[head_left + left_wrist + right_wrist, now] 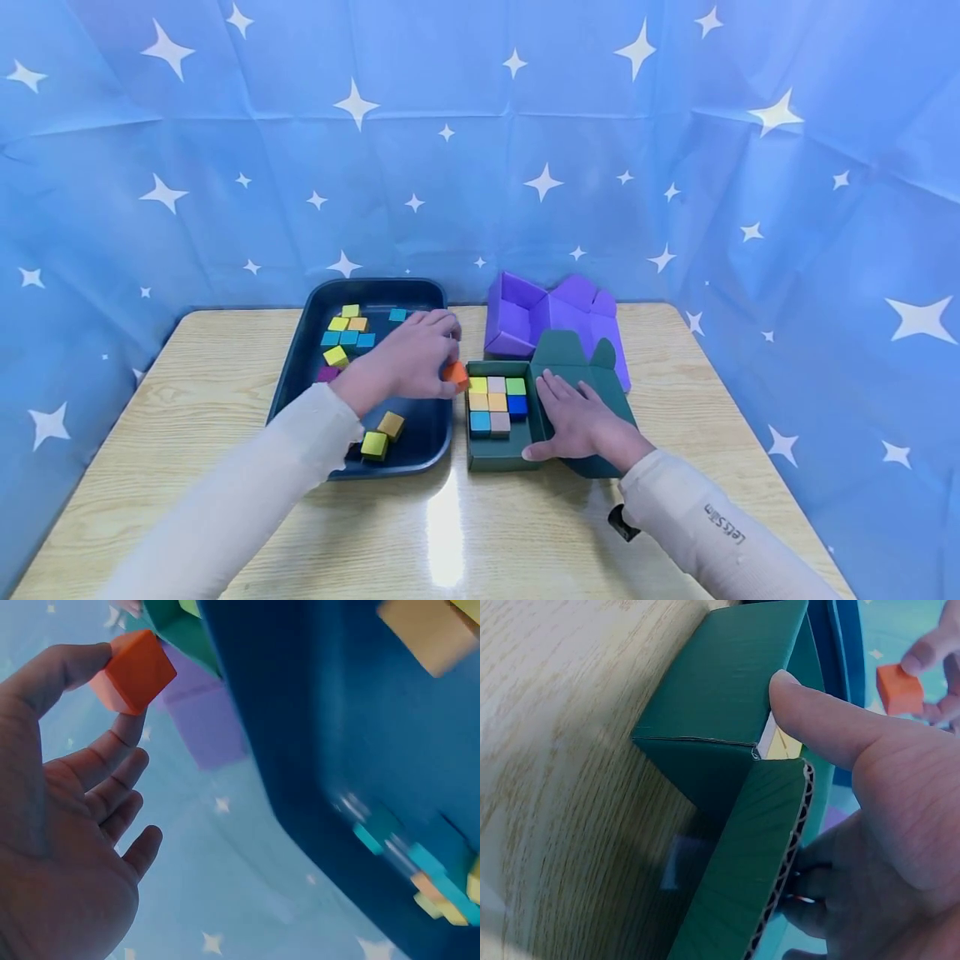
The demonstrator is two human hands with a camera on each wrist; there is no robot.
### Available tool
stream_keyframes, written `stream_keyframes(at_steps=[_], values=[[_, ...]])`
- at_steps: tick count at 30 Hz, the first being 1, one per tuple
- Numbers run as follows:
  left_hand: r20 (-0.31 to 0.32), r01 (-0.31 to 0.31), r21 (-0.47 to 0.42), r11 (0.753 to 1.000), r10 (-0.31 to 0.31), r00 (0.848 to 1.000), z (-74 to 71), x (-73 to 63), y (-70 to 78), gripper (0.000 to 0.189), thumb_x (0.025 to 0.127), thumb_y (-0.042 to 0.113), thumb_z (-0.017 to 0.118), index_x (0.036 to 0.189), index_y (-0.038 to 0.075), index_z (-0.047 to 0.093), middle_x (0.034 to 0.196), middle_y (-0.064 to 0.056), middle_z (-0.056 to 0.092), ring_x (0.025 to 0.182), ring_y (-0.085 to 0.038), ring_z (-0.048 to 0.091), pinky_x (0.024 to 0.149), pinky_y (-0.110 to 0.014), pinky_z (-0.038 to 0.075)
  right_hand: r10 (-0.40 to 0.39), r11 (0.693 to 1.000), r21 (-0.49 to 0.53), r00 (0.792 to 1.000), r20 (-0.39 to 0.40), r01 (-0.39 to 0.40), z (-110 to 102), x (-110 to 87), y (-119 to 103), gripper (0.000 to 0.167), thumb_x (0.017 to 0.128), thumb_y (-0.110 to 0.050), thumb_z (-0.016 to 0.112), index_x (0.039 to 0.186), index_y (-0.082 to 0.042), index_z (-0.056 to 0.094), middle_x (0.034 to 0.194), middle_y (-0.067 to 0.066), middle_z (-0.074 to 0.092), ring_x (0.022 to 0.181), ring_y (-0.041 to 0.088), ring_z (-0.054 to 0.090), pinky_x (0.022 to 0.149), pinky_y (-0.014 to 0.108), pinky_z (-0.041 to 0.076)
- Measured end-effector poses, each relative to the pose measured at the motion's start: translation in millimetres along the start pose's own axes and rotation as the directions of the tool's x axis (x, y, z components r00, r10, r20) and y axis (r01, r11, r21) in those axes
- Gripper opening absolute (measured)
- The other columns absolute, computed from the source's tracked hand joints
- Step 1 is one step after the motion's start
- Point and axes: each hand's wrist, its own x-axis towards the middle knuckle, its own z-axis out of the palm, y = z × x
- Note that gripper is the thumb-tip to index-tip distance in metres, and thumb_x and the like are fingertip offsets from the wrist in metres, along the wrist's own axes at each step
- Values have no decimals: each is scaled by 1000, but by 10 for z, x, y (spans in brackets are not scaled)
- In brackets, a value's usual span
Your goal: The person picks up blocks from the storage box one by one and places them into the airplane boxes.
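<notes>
Left hand (411,360) pinches orange cube (455,377) between thumb and index fingertip, cube out at the tips, between blue tray (425,429) and green box (491,455). Right hand (583,423), fingers extended, lies over box's opened lid (564,348).

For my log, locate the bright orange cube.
In the head view, the left hand pinches the orange cube near centre, at the blue tray's right rim, beside the green box.
</notes>
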Motion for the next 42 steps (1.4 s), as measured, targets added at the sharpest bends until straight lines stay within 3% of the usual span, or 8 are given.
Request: stream_keyframes(at_steps=[7,13,23,29,35,42], values=[[50,-68,-4,998,68,996,108,236,295,28,82,49,68,85,21,71,125,2,56,125,-19,40,113,-42,35,10,1000,-8,1000,-5,-10,9,8,5,111,79,-62,69,156,-3,13,164,16,9,152,36,11,121,61,7],[68,-107,19,994,106,992,193,335,451,30,81,48,70,86,19,73,120,2,56,119,-17,43,109,-38,38,-11,999,-30,1000,-6,11,-7,10,16,111,79,-64,67,156,-3,14,164,16,9,152,36,11,120,61,7],[115,-109,51,993,102,988,308,468,636,29,81,49,69,86,21,73,125,4,57,122,-17,42,110,-36,37,-85,996,8,995,-58,85,-8,-83,146,103,83,-54,70,154,-1,19,163,17,13,151,38,12,119,63,8],[156,-126,91,988,110,982,371,549,760,30,81,51,70,86,21,73,128,3,57,124,-18,42,113,-37,35,-89,995,33,993,-72,91,41,-74,173,102,83,-54,69,155,-2,18,163,16,13,151,37,13,120,62,9],[193,-95,96,991,75,978,447,592,818,30,82,51,70,82,21,70,135,3,54,129,-18,41,113,-36,36,-87,995,31,993,-75,90,50,-70,173,102,83,-55,69,155,-2,18,163,17,14,151,37,14,119,63,9],[222,-87,179,980,46,974,555,631,862,37,83,55,68,98,21,73,144,2,50,134,-18,40,117,-37,33,-78,996,28,993,-85,80,57,-86,173,102,83,-54,69,154,-1,19,163,16,15,151,36,14,120,62,10]])
